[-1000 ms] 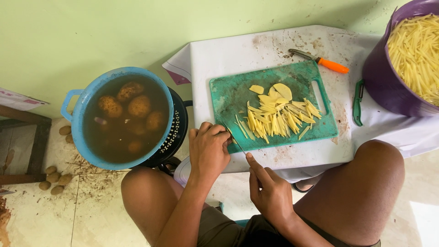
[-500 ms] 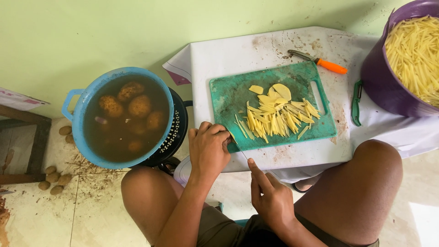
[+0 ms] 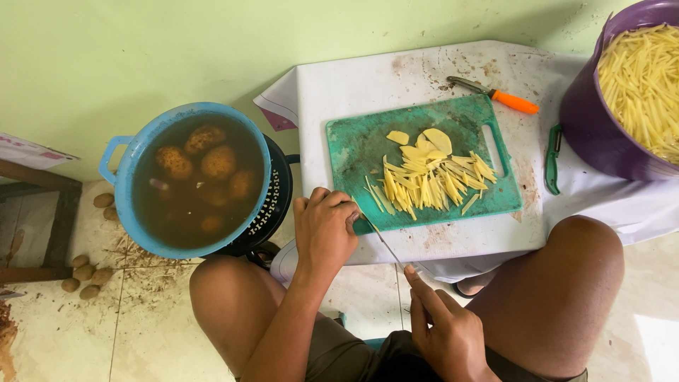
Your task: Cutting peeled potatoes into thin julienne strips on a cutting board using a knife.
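the left hand (image 3: 324,230) is curled shut at the near-left corner of the green cutting board (image 3: 361,145), what it pinches hidden. the right hand (image 3: 449,332) grips a knife (image 3: 385,242), blade toward that corner. the board, strewn with potato strips (image 3: 424,184), lies on a stained white table (image 3: 339,85) against a pale green wall (image 3: 141,49).

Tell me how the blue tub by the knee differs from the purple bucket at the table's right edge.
The blue tub holds murky brown water with whole, unpeeled potatoes; the purple bucket is piled with pale cut potato strips, no water visible. The blue tub sits low on a black stand beside the table; the purple bucket rests up on the white table. The blue tub is fully in view; the purple bucket is cropped by the frame. Both are round containers of potato.
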